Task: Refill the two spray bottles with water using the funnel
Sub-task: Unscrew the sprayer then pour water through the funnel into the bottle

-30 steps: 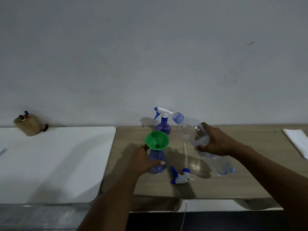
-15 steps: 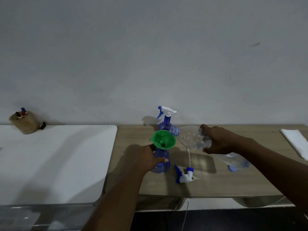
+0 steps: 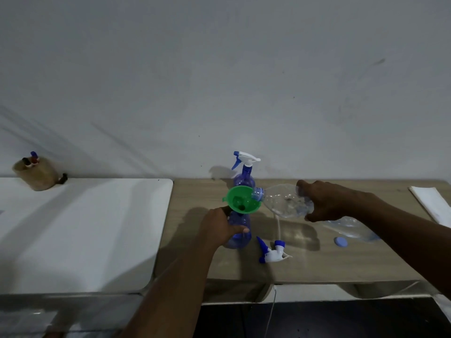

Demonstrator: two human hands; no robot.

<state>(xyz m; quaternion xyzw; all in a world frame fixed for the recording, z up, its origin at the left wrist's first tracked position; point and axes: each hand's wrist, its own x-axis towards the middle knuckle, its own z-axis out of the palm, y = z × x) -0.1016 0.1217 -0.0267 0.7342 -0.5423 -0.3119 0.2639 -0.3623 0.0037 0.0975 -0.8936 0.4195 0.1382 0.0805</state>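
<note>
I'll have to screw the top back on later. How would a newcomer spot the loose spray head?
On the wooden table, right of the white table, find the blue bottle carrying the green funnel. The spray head lies just right of its base. Unlike the one screwed onto the bottle by the wall, it lies on its side, detached.

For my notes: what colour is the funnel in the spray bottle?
The funnel is green, seen best in the head view.
</note>
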